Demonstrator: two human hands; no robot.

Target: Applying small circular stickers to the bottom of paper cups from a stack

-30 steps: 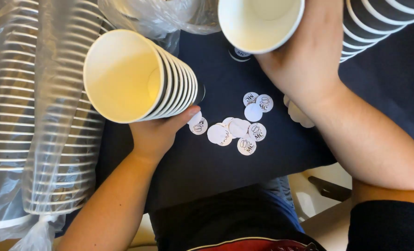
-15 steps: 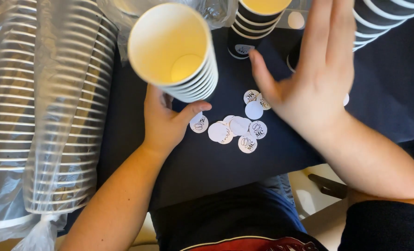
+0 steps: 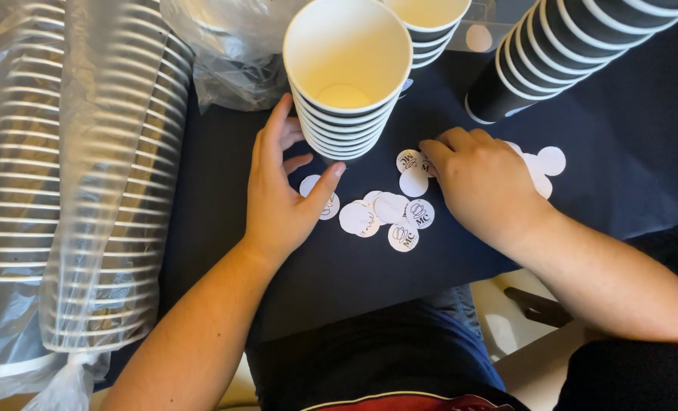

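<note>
Since half a second ago the right hand (image 3: 482, 185) has dropped from mid-air onto the stickers (image 3: 388, 207), and the cup stack (image 3: 346, 76) now stands upright instead of tilted. Nearest the body, the cloth (image 3: 339, 266) ends at its near edge above the lap, with pale floor and a dark chair leg (image 3: 540, 304) showing past its near right corner. Just in from that edge, round white stickers lie loose in a small cluster at the middle of the dark cloth. On them the right hand rests knuckles up, fingers curled narrow, tips pressing one sticker at the cluster's far side; whether it grips it cannot be told. The left hand (image 3: 282, 190) is spread wide, thumb and fingers cupping the foot of the stack, which stands just beyond the stickers. Bare cloth lies open to the right of the right hand and between the left hand and the left edge. Along that left edge run long sleeves (image 3: 72, 190) of nested cups in clear plastic. At the far edge sit a crumpled bag (image 3: 224, 53), a second stack (image 3: 430, 30) and, toward the far right corner, a tilted row (image 3: 567, 53) of dark cups.
</note>
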